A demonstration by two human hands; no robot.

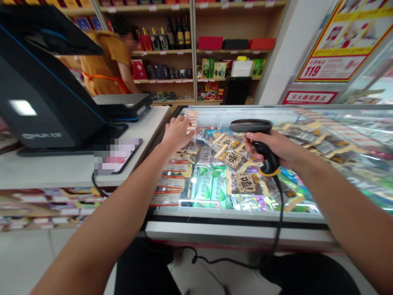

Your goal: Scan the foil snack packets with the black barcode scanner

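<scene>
My right hand (267, 145) is wrapped around the handle of a black barcode scanner (266, 157), held above the glass-topped freezer (233, 217). Its head points left, and a cable hangs from the yellow-edged handle base. Over the freezer's left edge reaches my left hand (178, 133), fingers loosely stretched and holding nothing I can see. It is close to a column of orange-and-white price labels (172, 180); whether it touches them I cannot tell. Under the glass lie brown-and-tan packets (245, 183) and green wrapped ice pops (203, 186).
On the counter (150, 143) at left stand a black checkout machine (46, 102) with a weighing platform (123, 100), and a phone (119, 157). Behind, a person in an orange top (102, 65) is near the shelves. The scanner cable (227, 264) loops low before me.
</scene>
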